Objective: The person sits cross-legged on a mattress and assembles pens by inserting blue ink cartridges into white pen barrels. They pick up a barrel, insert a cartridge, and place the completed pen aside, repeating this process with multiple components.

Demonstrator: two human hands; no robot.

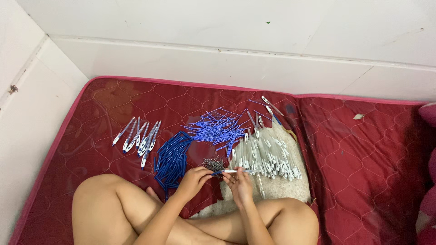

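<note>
My left hand (194, 179) and my right hand (239, 183) meet above my crossed legs, together holding a slim pen (234, 171) with a clear barrel and a blue end. The left fingers pinch the blue end; the right fingers grip the barrel. Just beyond the hands lies a small heap of tiny metal springs (213, 164). A pile of clear pen barrels (268, 156) sits to the right on a pale cloth (277, 186). Thin blue refills (217, 128) are scattered behind, and dark blue pen parts (171, 159) lie to the left.
A row of finished pens (138, 137) lies at the far left on the red quilted mattress (363, 163). White walls (227, 59) border the mattress at the back and left. A pink thing (429, 181) shows at the right edge.
</note>
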